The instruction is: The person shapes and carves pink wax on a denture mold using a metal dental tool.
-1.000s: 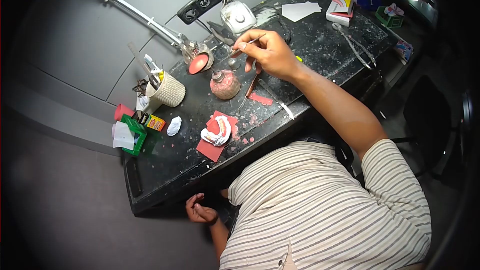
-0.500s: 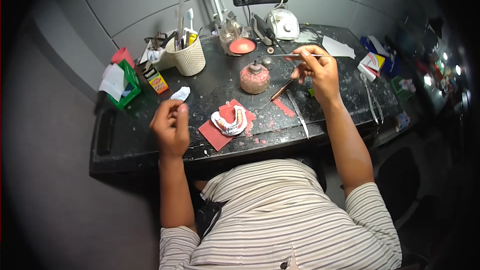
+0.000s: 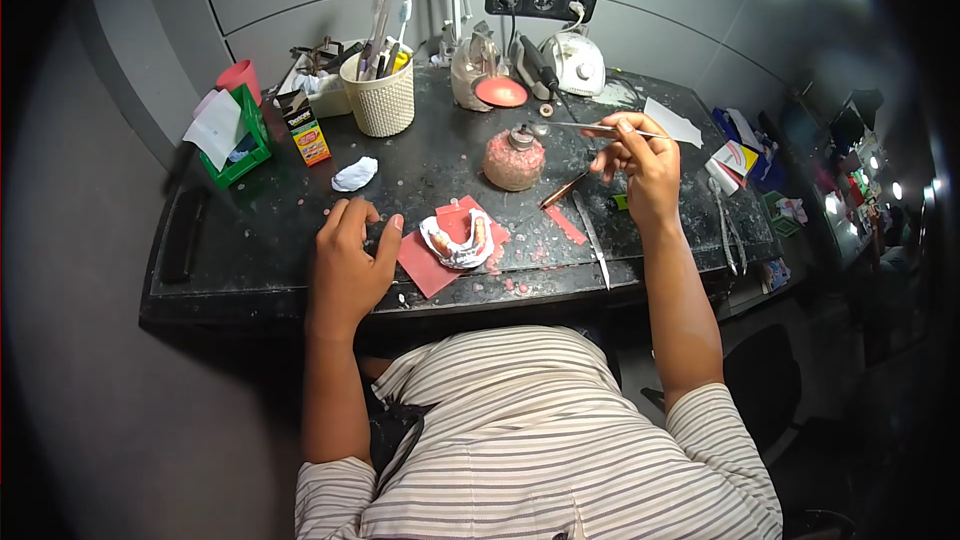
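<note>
My right hand [image 3: 640,165] pinches a thin metal dental spatula [image 3: 590,127], its tip at the top of a pink-speckled spirit burner [image 3: 514,162]. No flame can be made out. Below those fingers is a brown-handled tool [image 3: 566,189]; whether they touch it I cannot tell. My left hand [image 3: 352,255] holds nothing, thumb apart from loosely bent fingers, at the bench's front edge. To its right, a white dental cast [image 3: 459,254] with pinkish wax rims sits on a pink wax sheet [image 3: 425,272]. A crumpled white cloth [image 3: 354,175] lies beyond that hand.
A metal knife [image 3: 592,240] and a pink wax strip [image 3: 567,225] lie right of the cast. Farther back are a white cup of tools [image 3: 380,100], a small box [image 3: 304,128], a green basket [image 3: 243,150], a red disc-shaped piece [image 3: 500,92] and a white machine [image 3: 575,65].
My left hand has opened from a loose curl and lowered toward the bench, nearer the wax sheet. The right hand still holds the spatula at the burner. The camera view has shifted.
</note>
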{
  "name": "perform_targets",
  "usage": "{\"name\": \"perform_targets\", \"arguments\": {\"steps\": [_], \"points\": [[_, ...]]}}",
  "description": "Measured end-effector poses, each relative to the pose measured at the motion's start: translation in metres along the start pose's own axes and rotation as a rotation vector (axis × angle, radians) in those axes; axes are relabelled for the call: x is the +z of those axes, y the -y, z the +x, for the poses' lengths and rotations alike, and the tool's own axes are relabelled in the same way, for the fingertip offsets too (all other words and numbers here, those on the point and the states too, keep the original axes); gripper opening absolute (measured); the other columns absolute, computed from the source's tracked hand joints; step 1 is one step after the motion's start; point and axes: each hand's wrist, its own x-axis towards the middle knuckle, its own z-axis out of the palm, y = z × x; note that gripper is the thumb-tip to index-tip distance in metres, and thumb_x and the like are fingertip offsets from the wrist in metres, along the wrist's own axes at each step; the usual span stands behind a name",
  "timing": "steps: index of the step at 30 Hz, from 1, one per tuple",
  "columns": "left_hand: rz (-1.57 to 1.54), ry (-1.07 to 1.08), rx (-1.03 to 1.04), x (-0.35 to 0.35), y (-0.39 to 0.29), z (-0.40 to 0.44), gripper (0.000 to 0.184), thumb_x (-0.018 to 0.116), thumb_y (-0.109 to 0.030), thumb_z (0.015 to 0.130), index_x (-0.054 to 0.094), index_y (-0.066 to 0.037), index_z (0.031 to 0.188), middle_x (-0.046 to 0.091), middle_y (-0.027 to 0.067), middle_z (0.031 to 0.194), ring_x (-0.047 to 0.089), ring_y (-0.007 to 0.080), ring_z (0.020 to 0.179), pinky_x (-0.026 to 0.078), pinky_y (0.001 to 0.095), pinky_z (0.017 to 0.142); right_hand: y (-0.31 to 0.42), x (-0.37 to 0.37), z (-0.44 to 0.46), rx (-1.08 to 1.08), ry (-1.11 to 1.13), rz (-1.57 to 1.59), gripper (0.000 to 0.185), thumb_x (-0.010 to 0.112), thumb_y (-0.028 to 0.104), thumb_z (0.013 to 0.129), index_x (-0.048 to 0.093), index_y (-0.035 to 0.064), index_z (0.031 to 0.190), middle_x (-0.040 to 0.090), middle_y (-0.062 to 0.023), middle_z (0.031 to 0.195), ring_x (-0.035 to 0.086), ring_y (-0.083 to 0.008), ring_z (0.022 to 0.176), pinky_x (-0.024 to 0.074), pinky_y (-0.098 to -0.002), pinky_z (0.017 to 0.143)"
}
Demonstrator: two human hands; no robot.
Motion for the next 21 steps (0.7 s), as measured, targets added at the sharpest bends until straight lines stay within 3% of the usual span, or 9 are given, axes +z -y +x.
{"name": "perform_targets", "arguments": {"steps": [21], "points": [[-0.004, 0.007, 0.005, 0.0, 0.0015, -0.0014, 0.023, 0.073, -0.012, 0.088, 0.055, 0.001, 0.083, 0.046, 0.0073, 0.073, 0.038, 0.0146, 0.058, 0.035, 0.0328, 0.051, 0.0025, 0.0006, -0.0019, -0.001, 0.012, 0.021, 0.021, 0.055, 0.018, 0.103, 0.065, -0.0007, 0.105, 0.074, -0.0214, 0.101, 0.07, -0.0169, 0.064, 0.0506, -0.0247, 0.052]]}}
